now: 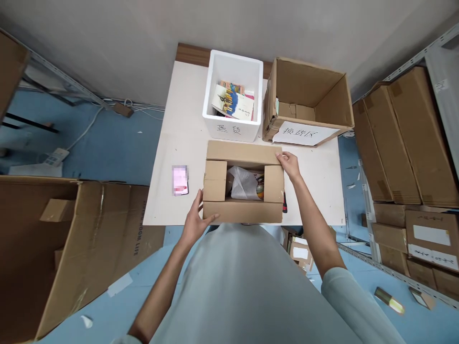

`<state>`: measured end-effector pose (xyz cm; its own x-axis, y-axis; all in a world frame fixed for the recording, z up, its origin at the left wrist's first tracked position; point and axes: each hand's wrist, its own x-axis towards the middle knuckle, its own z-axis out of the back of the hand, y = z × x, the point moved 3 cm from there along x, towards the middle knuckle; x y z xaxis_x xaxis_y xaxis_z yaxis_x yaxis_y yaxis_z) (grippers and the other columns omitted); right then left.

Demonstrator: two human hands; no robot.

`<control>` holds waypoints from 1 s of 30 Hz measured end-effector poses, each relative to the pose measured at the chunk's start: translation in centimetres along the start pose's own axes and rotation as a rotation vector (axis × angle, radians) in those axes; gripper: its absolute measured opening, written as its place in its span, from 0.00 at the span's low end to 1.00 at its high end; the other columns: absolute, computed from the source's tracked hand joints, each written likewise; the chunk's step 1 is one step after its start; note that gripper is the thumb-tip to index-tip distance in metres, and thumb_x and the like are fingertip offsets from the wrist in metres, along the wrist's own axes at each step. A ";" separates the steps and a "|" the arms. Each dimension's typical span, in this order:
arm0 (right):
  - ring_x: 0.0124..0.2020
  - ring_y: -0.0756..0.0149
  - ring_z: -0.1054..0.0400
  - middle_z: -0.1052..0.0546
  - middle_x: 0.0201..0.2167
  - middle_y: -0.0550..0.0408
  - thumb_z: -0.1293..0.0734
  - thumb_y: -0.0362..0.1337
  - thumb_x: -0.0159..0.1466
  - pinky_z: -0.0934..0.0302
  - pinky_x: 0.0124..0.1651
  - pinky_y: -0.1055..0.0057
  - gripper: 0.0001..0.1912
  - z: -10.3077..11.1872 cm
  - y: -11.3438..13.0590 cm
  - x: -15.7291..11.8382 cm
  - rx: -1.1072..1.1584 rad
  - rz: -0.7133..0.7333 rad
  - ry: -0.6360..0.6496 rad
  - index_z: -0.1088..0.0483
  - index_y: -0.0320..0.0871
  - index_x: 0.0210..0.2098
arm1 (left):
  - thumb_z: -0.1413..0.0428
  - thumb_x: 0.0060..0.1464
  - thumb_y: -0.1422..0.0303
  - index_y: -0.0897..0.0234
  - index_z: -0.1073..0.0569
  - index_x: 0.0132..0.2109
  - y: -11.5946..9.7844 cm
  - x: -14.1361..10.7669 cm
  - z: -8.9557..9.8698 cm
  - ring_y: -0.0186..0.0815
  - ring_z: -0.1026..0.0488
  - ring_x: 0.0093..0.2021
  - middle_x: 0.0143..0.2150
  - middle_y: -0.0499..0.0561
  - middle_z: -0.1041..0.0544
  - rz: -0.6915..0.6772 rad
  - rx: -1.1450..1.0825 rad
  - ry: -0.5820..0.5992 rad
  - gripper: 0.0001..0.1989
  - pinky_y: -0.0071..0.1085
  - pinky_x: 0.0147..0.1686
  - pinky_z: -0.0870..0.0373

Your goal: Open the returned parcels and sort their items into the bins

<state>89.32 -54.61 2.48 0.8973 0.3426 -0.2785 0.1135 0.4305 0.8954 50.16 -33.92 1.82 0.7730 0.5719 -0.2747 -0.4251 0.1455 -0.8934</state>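
In front of my body on the table stands a cardboard box (244, 212), its four top flaps spread apart. Through the gap between them shows a whitish translucent plastic wrapping (244, 184), with some colourful items partly hidden at its right. My left hand (196, 222) grips the near left corner, its thumb over the front flap and its fingers along the side. At the far right corner, my right hand (289, 165) holds the end of the back flap between thumb and fingers. A dark and red object (285, 204) peeks out beside the box's right side.
A white foam box (233, 129) containing booklets stands behind, next to a larger open carton (308, 134) with a handwritten label. A phone (180, 180) lies on the white table (161, 200) at left. Big cartons (107, 229) flank the left; shelves with boxes (398, 138) stand right.
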 end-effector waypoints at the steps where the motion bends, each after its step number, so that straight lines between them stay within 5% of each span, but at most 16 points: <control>1: 0.40 0.54 0.22 0.16 0.31 0.51 0.23 0.65 0.57 0.28 0.44 0.62 0.33 -0.7 -0.1 0.5 0.019 -0.046 0.009 0.21 0.40 0.41 | 0.32 0.60 0.45 0.51 0.52 0.84 0.0 0.4 -0.4 0.57 0.39 0.80 0.82 0.65 0.41 -0.025 0.060 -0.060 0.57 0.54 0.75 0.34; 6: 0.52 0.43 0.21 0.15 0.43 0.40 0.25 0.56 0.62 0.28 0.58 0.51 0.25 -1.3 1.1 1.1 -0.238 -0.139 -0.019 0.20 0.38 0.42 | 0.35 0.64 0.49 0.58 0.42 0.82 -0.5 2.5 -1.1 0.61 0.29 0.71 0.67 0.67 0.29 -0.127 0.275 -0.228 0.47 0.58 0.69 0.29; 9: 0.63 0.39 0.27 0.19 0.56 0.34 0.27 0.51 0.66 0.35 0.68 0.44 0.24 -0.6 3.7 -1.4 -0.453 0.049 -0.214 0.21 0.39 0.53 | 0.32 0.62 0.56 0.58 0.46 0.83 -1.3 2.1 -0.4 0.63 0.30 0.72 0.68 0.68 0.30 -0.144 0.319 -0.157 0.50 0.61 0.68 0.29; 11: 0.64 0.41 0.28 0.20 0.59 0.35 0.32 0.49 0.72 0.36 0.70 0.45 0.22 -1.3 5.4 -4.6 -0.480 0.236 -0.237 0.22 0.42 0.57 | 0.32 0.61 0.61 0.58 0.46 0.83 -2.6 1.2 0.0 0.65 0.39 0.79 0.76 0.70 0.39 -0.173 0.345 -0.114 0.50 0.63 0.72 0.33; 14: 0.55 0.44 0.21 0.16 0.52 0.40 0.41 0.49 0.78 0.31 0.65 0.48 0.24 -4.7 5.8 -10.4 -0.437 0.312 0.017 0.23 0.45 0.62 | 0.39 0.66 0.66 0.55 0.41 0.81 -5.6 0.4 -1.0 0.59 0.52 0.85 0.85 0.63 0.51 -0.267 0.334 -0.025 0.40 0.59 0.77 0.38; 17: 0.61 0.41 0.21 0.19 0.63 0.36 0.42 0.43 0.79 0.30 0.67 0.48 0.27 -8.2 4.7 -14.6 -0.556 0.271 0.237 0.29 0.42 0.71 | 0.45 0.68 0.67 0.53 0.38 0.80 -8.2 1.4 -4.2 0.54 0.40 0.81 0.81 0.59 0.38 -0.343 0.284 0.185 0.36 0.57 0.77 0.36; 20: 0.70 0.35 0.27 0.28 0.72 0.25 0.42 0.37 0.77 0.32 0.69 0.44 0.33 -9.2 3.5 -16.5 -0.672 0.178 0.306 0.38 0.32 0.77 | 0.44 0.66 0.65 0.60 0.32 0.76 -9.3 3.0 -6.8 0.61 0.37 0.79 0.76 0.64 0.30 -0.323 0.324 0.275 0.33 0.65 0.77 0.38; 23: 0.79 0.36 0.40 0.36 0.78 0.28 0.45 0.39 0.78 0.39 0.76 0.39 0.35 -6.8 3.7 -17.7 -0.630 0.206 0.289 0.45 0.32 0.81 | 0.46 0.69 0.63 0.64 0.28 0.72 -9.5 2.9 -6.5 0.66 0.47 0.83 0.77 0.67 0.32 -0.340 0.382 0.218 0.28 0.70 0.77 0.43; 26: 0.83 0.42 0.49 0.44 0.83 0.40 0.40 0.48 0.80 0.46 0.81 0.42 0.38 -1.8 4.0 -18.7 -0.548 0.221 0.179 0.48 0.42 0.83 | 0.46 0.71 0.59 0.62 0.27 0.72 -9.6 1.7 -3.2 0.65 0.57 0.85 0.80 0.63 0.35 -0.359 0.418 0.101 0.27 0.68 0.80 0.53; 30: 0.85 0.39 0.57 0.55 0.86 0.47 0.24 0.56 0.68 0.47 0.82 0.42 0.55 4.5 1.3 -18.4 -0.496 0.110 0.183 0.51 0.52 0.85 | 0.45 0.71 0.54 0.58 0.28 0.72 -7.8 2.5 1.9 0.61 0.46 0.83 0.78 0.60 0.32 -0.265 0.397 0.036 0.28 0.64 0.80 0.48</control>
<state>74.92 -64.06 10.36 0.7983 0.5291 -0.2877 -0.2323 0.7113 0.6634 54.53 -32.08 8.73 0.8916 0.4466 -0.0742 -0.3533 0.5838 -0.7310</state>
